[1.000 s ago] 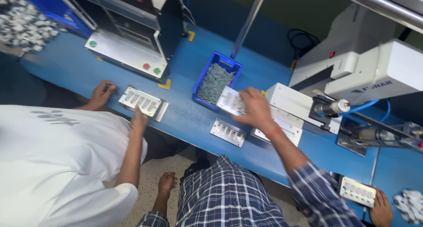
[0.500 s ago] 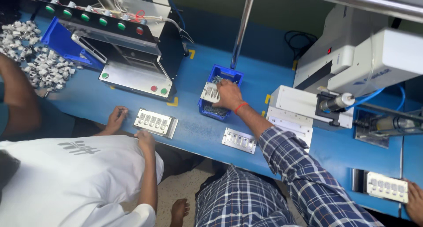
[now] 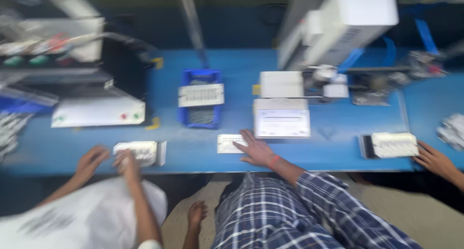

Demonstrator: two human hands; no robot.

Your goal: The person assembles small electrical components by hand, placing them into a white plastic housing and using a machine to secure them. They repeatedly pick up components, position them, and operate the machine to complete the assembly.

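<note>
Head view: left hand [image 3: 256, 151] on white rectangular tray [image 3: 231, 143], blue bin [image 3: 200, 78] beyond.

Bare blue table [image 3: 333, 150] right of the hand [image 3: 256, 150]; white box [image 3: 282, 117] blocks behind.

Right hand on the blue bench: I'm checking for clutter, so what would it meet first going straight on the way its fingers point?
The small white tray: the right hand points left and seems already to touch its near edge, though blur hides the contact.
</note>
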